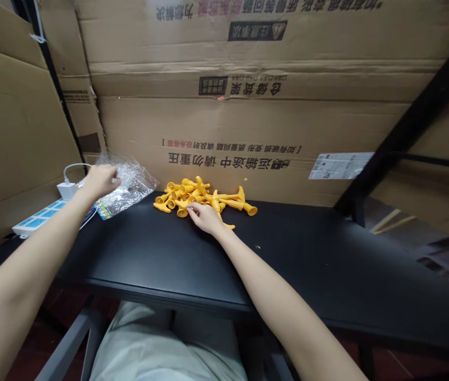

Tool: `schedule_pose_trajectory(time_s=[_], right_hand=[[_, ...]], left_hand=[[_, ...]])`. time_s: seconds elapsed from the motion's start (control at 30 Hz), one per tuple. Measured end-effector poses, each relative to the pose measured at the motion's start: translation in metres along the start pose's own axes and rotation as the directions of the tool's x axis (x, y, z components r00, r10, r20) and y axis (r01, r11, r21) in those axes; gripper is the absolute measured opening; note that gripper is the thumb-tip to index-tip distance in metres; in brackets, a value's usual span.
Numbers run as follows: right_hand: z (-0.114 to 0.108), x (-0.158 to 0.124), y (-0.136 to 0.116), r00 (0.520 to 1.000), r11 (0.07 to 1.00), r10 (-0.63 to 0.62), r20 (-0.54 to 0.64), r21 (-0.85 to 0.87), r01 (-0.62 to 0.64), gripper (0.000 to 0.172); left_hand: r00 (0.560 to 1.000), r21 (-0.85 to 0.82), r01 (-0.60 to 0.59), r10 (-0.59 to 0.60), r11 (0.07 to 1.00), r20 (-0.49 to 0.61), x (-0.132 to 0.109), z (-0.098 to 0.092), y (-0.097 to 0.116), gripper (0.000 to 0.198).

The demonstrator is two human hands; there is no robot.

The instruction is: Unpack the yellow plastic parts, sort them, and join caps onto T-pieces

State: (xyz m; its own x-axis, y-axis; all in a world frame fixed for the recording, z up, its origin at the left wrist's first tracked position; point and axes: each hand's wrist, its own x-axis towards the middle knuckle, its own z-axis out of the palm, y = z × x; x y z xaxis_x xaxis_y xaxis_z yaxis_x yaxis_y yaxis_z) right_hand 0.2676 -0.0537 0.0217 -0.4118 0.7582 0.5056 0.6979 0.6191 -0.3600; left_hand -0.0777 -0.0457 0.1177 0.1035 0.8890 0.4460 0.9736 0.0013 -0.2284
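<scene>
A heap of several small yellow plastic parts point(203, 197) lies on the black table point(161, 254) near the cardboard wall. My right hand point(205, 217) rests at the near edge of the heap, fingers curled and pinching at one yellow part. My left hand point(99, 181) is stretched out to the left, fingers closed on a crumpled clear plastic bag point(129, 185) that lies on the table's back left corner.
Cardboard sheets point(248, 116) wall in the table at the back and left. A white power strip point(39, 219) with a white plug and cable point(68, 188) sits at the left edge. A black diagonal frame bar point(407, 127) runs at right.
</scene>
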Motion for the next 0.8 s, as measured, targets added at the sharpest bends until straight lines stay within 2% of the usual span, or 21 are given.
schedule_pose_trajectory(time_s=[0.03, 0.1, 0.17, 0.27, 0.33, 0.43, 0.5, 0.67, 0.73, 0.8], right_hand=[[0.0, 0.0, 0.0, 1.0, 1.0, -0.001, 0.002, -0.002, 0.002, 0.021], [-0.001, 0.0, -0.001, 1.0, 1.0, -0.002, 0.009, -0.004, 0.002, 0.021], [-0.001, 0.0, -0.002, 1.0, 1.0, 0.001, 0.017, -0.001, -0.001, 0.021], [-0.001, -0.001, -0.003, 1.0, 1.0, 0.007, 0.03, 0.0, -0.007, 0.022], [-0.002, -0.001, -0.004, 0.999, 1.0, 0.008, 0.034, -0.004, -0.008, 0.022], [-0.003, -0.001, -0.007, 0.999, 1.0, 0.008, 0.035, -0.006, -0.007, 0.021], [-0.005, -0.002, -0.008, 0.999, 1.0, 0.006, 0.043, -0.008, -0.006, 0.021], [-0.005, -0.002, -0.009, 0.998, 0.999, -0.011, 0.056, -0.032, 0.012, 0.021], [-0.004, -0.003, -0.009, 0.998, 0.999, -0.012, 0.061, -0.046, 0.015, 0.021], [-0.003, -0.004, -0.008, 0.998, 0.998, -0.011, 0.062, -0.06, 0.015, 0.021]], left_hand=[[0.991, -0.033, -0.133, 0.134, 0.991, 0.026, -0.001, 0.003, 0.016, 0.029], [0.927, -0.113, -0.348, 0.36, 0.931, 0.103, -0.006, 0.016, 0.046, 0.029], [0.886, -0.166, -0.402, 0.429, 0.9, 0.179, -0.01, 0.036, 0.069, 0.031], [0.906, -0.141, -0.294, 0.323, 0.945, 0.274, -0.009, 0.063, 0.084, 0.043], [0.931, -0.08, -0.176, 0.192, 0.981, 0.311, -0.002, 0.074, 0.082, 0.05], [0.928, -0.045, 0.021, -0.003, 0.999, 0.373, 0.009, 0.084, 0.068, 0.059], [0.935, -0.077, 0.103, -0.07, 0.992, 0.348, 0.015, 0.089, 0.058, 0.064], [0.965, -0.228, 0.222, -0.18, 0.948, 0.19, 0.028, 0.102, 0.04, 0.068], [0.948, -0.272, 0.303, -0.26, 0.913, 0.184, 0.036, 0.111, 0.034, 0.073], [0.907, -0.307, 0.409, -0.347, 0.859, 0.238, 0.046, 0.122, 0.027, 0.081]])
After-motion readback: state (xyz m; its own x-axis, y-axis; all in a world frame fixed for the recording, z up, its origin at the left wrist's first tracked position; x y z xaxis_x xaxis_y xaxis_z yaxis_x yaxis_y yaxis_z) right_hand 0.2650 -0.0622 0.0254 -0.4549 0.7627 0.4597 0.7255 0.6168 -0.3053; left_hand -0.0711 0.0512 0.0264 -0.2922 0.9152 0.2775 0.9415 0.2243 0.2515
